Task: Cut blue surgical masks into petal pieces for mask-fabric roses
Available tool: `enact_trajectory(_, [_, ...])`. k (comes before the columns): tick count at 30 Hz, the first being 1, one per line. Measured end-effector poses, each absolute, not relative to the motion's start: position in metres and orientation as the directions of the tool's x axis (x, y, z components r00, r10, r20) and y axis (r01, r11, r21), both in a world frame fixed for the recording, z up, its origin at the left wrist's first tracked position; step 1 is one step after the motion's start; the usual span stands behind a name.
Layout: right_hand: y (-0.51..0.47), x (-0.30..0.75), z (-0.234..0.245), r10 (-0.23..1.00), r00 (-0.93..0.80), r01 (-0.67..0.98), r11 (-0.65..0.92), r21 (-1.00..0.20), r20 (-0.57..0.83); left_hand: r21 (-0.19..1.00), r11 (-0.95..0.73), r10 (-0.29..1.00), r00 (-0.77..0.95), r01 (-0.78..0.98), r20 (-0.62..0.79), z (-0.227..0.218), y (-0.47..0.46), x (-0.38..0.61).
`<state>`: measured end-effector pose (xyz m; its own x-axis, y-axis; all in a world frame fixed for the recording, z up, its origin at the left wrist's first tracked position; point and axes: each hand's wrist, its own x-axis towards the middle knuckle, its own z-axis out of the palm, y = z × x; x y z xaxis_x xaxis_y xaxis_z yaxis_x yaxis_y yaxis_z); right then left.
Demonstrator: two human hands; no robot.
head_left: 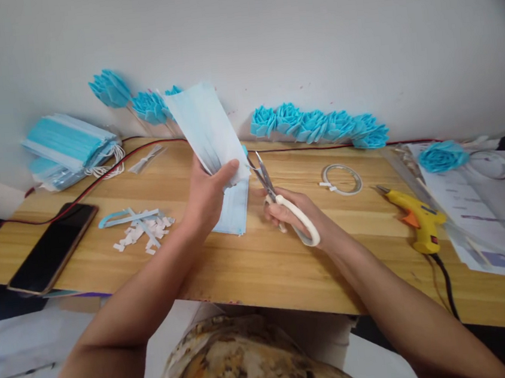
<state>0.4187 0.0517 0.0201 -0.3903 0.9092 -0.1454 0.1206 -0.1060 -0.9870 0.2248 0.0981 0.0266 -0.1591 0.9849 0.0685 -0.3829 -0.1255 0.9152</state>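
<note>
My left hand (210, 190) grips a pale blue face mask (206, 118), its thumb pressed on the lower end, and holds it tilted above the table. My right hand (291, 212) has its fingers through the handles of white-handled scissors (298, 217). The scissor blades are parted and point up at the mask's lower right corner, where a thin ear loop shows. Whether the blades touch the loop I cannot tell. Beneath my left hand another light blue mask piece (233, 212) lies flat on the wooden table (261, 272), partly hidden.
At the left are a stack of masks (67, 142), a phone (53, 249) and a pile of white scraps (142, 230). Blue mask flowers (315, 125) line the wall. To the right lie a tape roll (342, 179), a yellow glue gun (418, 219) and papers (489, 206).
</note>
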Motion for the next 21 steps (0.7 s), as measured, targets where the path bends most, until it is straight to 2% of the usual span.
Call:
enact_trajectory(4, [0.061,0.448,0.034,0.877,-0.438,0.203,-0.118,-0.972,-0.198,0.871,-0.14,0.978,-0.202,-0.47,0.048,0.033,0.102,0.221])
enact_trajectory(6, [0.065,0.463,0.04,0.857,-0.489,0.202,-0.068,-0.977,-0.161,0.853,-0.142,0.98,-0.195,-0.502,0.048,0.035,0.102,0.22])
enact_trajectory(8, [0.069,0.473,0.041,0.862,-0.501,0.132,-0.013,-0.991,-0.078,0.847,-0.136,0.983,-0.174,-0.514,0.052,0.035,0.101,0.222])
enact_trajectory(10, [0.071,0.475,0.039,0.915,-0.4,0.003,0.063,-0.998,0.056,0.85,-0.119,0.989,-0.139,-0.513,0.054,0.034,0.099,0.225])
enact_trajectory(12, [0.072,0.469,0.035,0.965,-0.189,-0.082,0.17,-0.982,0.182,0.862,-0.077,0.996,-0.085,-0.501,0.04,0.031,0.095,0.229])
enact_trajectory(15, [0.069,0.455,0.032,0.966,0.025,-0.054,0.259,-0.964,0.258,0.89,0.011,1.0,0.009,-0.455,-0.008,0.027,0.089,0.235])
enact_trajectory(18, [0.065,0.443,0.032,0.968,0.047,-0.03,0.249,-0.968,0.247,0.919,0.042,0.998,0.061,-0.392,-0.02,0.023,0.082,0.239])
enact_trajectory(21, [0.061,0.433,0.029,0.979,-0.05,-0.024,0.194,-0.981,0.195,0.949,0.037,0.996,0.089,-0.314,-0.01,0.02,0.078,0.241])
